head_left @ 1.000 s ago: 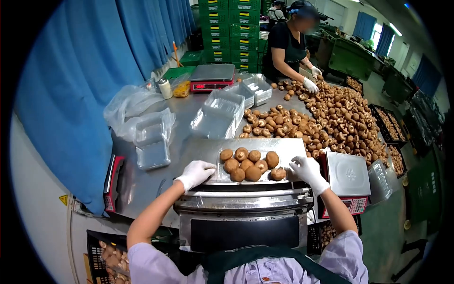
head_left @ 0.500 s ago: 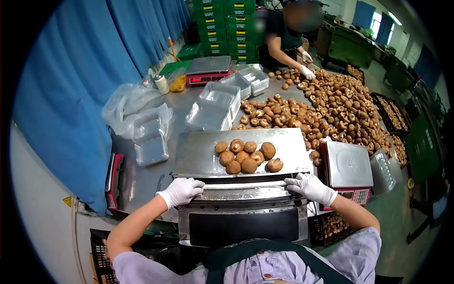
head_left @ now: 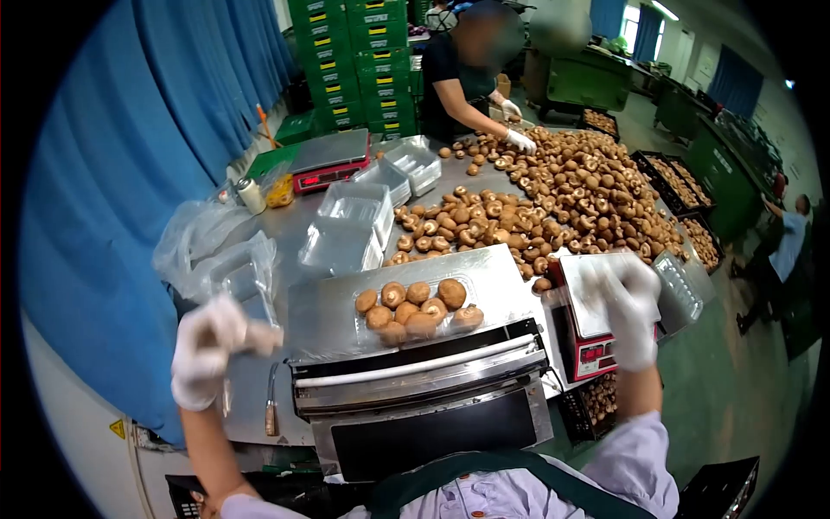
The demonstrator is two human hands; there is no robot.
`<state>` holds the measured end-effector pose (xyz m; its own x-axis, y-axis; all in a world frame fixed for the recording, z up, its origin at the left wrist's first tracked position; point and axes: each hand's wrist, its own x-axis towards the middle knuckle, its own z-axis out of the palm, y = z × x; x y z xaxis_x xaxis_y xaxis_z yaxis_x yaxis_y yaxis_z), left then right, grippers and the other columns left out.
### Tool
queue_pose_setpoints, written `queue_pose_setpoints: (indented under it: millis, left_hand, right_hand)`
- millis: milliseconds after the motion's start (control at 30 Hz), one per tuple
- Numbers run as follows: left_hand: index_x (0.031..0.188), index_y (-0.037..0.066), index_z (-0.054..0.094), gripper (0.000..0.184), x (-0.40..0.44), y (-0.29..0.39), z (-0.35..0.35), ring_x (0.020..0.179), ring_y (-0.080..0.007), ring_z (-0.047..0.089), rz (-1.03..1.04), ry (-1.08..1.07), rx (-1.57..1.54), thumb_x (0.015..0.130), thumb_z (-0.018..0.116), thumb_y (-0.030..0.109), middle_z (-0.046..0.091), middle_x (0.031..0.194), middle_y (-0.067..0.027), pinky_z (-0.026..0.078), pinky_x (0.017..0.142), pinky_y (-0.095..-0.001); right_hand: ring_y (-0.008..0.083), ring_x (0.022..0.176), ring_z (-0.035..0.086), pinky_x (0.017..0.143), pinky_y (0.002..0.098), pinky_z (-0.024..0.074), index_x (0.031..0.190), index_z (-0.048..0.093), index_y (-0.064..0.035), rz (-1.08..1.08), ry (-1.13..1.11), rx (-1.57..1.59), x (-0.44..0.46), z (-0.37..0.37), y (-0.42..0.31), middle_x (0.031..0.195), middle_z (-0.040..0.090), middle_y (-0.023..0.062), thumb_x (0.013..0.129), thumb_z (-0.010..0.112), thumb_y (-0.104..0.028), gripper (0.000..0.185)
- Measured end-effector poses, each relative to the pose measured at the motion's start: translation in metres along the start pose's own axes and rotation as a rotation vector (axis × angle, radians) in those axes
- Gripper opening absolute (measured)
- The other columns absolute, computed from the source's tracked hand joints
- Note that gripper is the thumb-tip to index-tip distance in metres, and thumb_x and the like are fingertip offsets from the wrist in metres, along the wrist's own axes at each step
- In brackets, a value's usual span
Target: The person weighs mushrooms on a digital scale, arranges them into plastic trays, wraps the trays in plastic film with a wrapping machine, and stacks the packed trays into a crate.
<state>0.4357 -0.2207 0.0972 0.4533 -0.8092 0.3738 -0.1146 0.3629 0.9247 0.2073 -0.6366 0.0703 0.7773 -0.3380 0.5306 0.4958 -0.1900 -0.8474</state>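
My left hand [head_left: 206, 350], in a white glove, is raised left of the film-wrapping machine [head_left: 424, 381]. Motion smears its fingers, and I cannot make out anything in them. My right hand [head_left: 624, 307], also gloved and blurred, hovers over the red scale [head_left: 581, 307] on the right. Between the hands, several brown mushrooms [head_left: 421, 323] sit in a clear plastic tray [head_left: 474, 290] on the machine's metal plate [head_left: 320, 307]. A white roller [head_left: 415, 362] lies across the machine's front. A small wooden-handled tool [head_left: 271, 419] rests beside my left hand.
A large mushroom heap [head_left: 596, 186] covers the table's far right. Stacked clear trays [head_left: 346, 242], plastic bags [head_left: 203, 238] and another red scale [head_left: 328, 163] stand left of it. Across the table, a co-worker [head_left: 471, 82] in white gloves handles mushrooms. Black crates [head_left: 674, 182] line the right side.
Both my hands have left the machine's front edge and moved up and outward, the left one leftward, the right one over the scale. The view has shifted, and another person appears at far right.
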Motion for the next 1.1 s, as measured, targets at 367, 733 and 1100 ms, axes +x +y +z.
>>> queue_pose_setpoints:
  millis: [367, 733, 1100]
  left_hand:
    - [0.132, -0.001, 0.043, 0.051, 0.059, -0.260, -0.068, 0.130, -0.0352, 0.038, -0.176, -0.039, 1.336, 0.088, 0.057, 0.020, 0.032, 0.143, -0.0244, 0.034, 0.106, -0.0362]
    - [0.111, 0.004, 0.060, 0.040, 0.032, -0.221, -0.030, 0.085, -0.0175, 0.065, -0.846, 0.407, 0.020, 0.096, 0.047, 0.038, 0.064, 0.100, -0.0069, 0.057, 0.072, -0.0334]
    - [0.087, 0.003, 0.068, 0.025, 0.019, -0.239, -0.020, 0.053, -0.0131, 0.057, -0.633, 0.460, 0.880, 0.090, 0.057, 0.025, 0.060, 0.062, -0.0035, 0.047, 0.052, -0.0247]
  right_hand:
    - [0.0291, 0.101, 0.059, 0.084, 0.0359, 0.0492, 0.108, 0.062, -0.0018, -0.132, -0.484, -0.949, 0.042, 0.032, 0.242, 0.118, 0.056, 0.0144, 0.087, 0.058, -0.015, 0.026]
    - [0.0330, 0.076, 0.065, 0.073, 0.0392, 0.0483, 0.093, 0.067, 0.0010, 0.845, -0.276, -0.534, 0.017, 0.033, 0.231, 0.081, 0.066, 0.0210, 0.091, 0.047, -0.043, 0.049]
    - [0.0342, 0.076, 0.065, 0.073, 0.0415, 0.0497, 0.084, 0.068, 0.0002, 0.600, -0.280, -0.870, 0.000, 0.052, 0.201, 0.079, 0.066, 0.0205, 0.088, 0.048, -0.036, 0.041]
